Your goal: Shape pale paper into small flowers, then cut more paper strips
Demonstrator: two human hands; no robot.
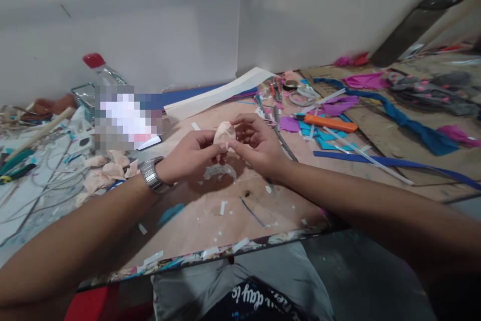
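Observation:
A small pale-pink rounded piece (224, 133), like crumpled fabric or paper, is pinched between my two hands above the table. My left hand (191, 153), with a metal watch (151, 175) on the wrist, grips it from the left by thumb and fingers. From the right, my right hand (259, 145) holds its edge, thumb in front and fingers curled behind. The thumbs nearly meet at its lower edge. Similar pale-pink pieces (99, 179) lie in a heap left of my left wrist. Under my hands is a clear dried smear (221, 173) on the tabletop.
A lit phone (150, 141), partly blurred out, stands behind my left hand. To the right lie an orange utility knife (328, 122), blue strips (394, 161) and pink scraps (366, 80). Green-handled pliers (17, 166) and loose wire sit at left. A white strip (221, 93) lies at the back.

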